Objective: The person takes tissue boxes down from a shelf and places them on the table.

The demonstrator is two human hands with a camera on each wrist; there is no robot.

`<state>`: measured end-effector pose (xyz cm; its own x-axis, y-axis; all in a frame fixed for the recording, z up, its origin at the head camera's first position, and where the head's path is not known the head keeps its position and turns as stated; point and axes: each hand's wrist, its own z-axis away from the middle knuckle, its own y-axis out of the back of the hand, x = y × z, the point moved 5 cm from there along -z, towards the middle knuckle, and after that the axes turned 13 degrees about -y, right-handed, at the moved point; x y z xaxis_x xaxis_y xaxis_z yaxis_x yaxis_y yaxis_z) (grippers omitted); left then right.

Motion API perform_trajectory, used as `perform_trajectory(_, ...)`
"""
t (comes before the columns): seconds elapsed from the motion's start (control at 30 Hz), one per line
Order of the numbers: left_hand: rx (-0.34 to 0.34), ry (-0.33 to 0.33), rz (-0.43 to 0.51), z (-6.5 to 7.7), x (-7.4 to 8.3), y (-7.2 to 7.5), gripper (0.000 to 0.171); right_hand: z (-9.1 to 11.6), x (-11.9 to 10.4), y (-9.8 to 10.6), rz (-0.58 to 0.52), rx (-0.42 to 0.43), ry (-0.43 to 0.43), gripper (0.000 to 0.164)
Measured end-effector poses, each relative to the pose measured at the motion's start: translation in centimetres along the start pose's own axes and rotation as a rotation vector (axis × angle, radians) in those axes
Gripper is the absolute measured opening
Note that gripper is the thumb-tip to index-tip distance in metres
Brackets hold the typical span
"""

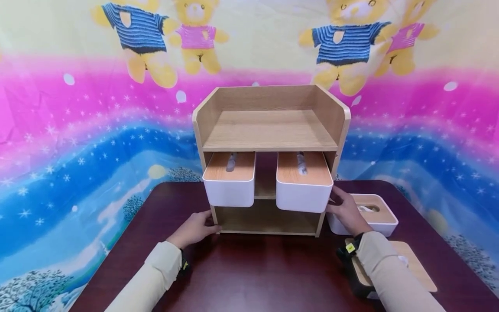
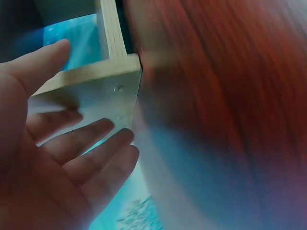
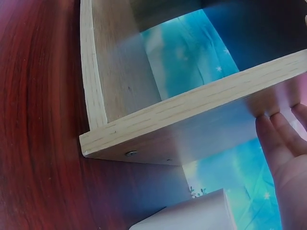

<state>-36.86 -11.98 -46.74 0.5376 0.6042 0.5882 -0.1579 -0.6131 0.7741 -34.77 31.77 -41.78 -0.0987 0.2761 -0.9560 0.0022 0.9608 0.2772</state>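
Note:
A light wood desktop shelf (image 1: 269, 130) stands on the table, with two white boxes with wooden lids in its middle level. The left box (image 1: 229, 190) and the right box (image 1: 304, 197) jut out at the front. My left hand (image 1: 195, 229) is at the lower left side panel (image 2: 105, 86), its thumb by the front edge and its loosely extended fingers along the outer face. At the opposite panel (image 3: 192, 115), fingertips of my right hand (image 1: 345, 210) touch the outer face below the right box. The right thumb is out of sight in the right wrist view.
Right of the shelf sits another white wood-lidded box (image 1: 383, 212). Nearer, a dark box with a wooden lid (image 1: 417, 264) lies partly under my right forearm. The dark red table (image 1: 257, 273) extends in front; a printed bear cloth (image 1: 78, 143) hangs behind.

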Motion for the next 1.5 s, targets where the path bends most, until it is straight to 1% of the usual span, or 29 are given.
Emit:
perform_trajectory(0.13, -0.047, 0.009, -0.156, 0.7, 0.4, 1.3, 0.053, -0.3, 0.1, -0.3, -0.022, -0.002, 0.006, 0.081)
perform_trajectory(0.17, -0.056, 0.026, -0.178, 0.9, 0.5, 1.6, 0.054, -0.4, 0.2, -0.4, -0.030, -0.003, 0.012, 0.081)
perform_trajectory(0.23, -0.074, 0.038, -0.222, 1.5, 0.7, 2.1, 0.056, -0.5, 0.2, -0.5, -0.041, -0.001, 0.022, 0.080)
perform_trajectory(0.33, -0.100, 0.038, -0.260, 2.2, 1.4, 2.6, 0.056, -0.5, 0.2, -0.5, -0.046, -0.004, 0.029, 0.079)
perform_trajectory(0.43, -0.124, -0.003, -0.277, 2.6, 3.1, 2.8, 0.052, -0.4, 0.1, -0.3, -0.038, -0.003, 0.027, 0.078)
perform_trajectory(0.53, -0.135, -0.070, -0.287, 2.7, 5.1, 3.0, 0.047, -0.3, -0.3, 0.1, -0.026, 0.002, 0.032, 0.079)
perform_trajectory(0.63, -0.140, -0.148, -0.341, 2.8, 7.1, 3.4, 0.043, -0.4, -0.8, 0.3, -0.030, 0.000, 0.038, 0.080)
perform_trajectory(0.83, -0.146, -0.255, -0.412, 3.3, 10.2, 3.7, 0.041, -0.3, -0.9, 0.1, -0.059, -0.022, 0.019, 0.081)
perform_trajectory(0.93, -0.135, -0.308, -0.441, 3.8, 11.4, 3.5, 0.039, 0.0, -0.5, 0.0, -0.047, -0.019, 0.003, 0.082)
perform_trajectory(1.03, -0.106, -0.364, -0.476, 4.2, 12.5, 3.2, 0.038, 0.3, 0.0, -0.3, -0.032, -0.015, -0.013, 0.083)
perform_trajectory(1.13, -0.059, -0.423, -0.515, 4.5, 13.5, 3.0, 0.038, 0.5, 0.5, -0.5, -0.031, -0.019, -0.025, 0.083)
perform_trajectory(1.27, 0.004, -0.493, -0.563, 4.4, 14.8, 3.0, 0.040, 0.5, 0.6, -0.6, -0.036, -0.024, -0.014, 0.083)
perform_trajectory(1.4, 0.047, -0.544, -0.570, 4.2, 16.3, 3.1, 0.041, 0.3, 0.4, -0.4, -0.027, -0.023, -0.003, 0.083)
perform_trajectory(1.5, 0.067, -0.585, -0.542, 4.0, 17.4, 2.8, 0.044, 0.2, 0.0, -0.2, -0.016, -0.028, 0.003, 0.084)
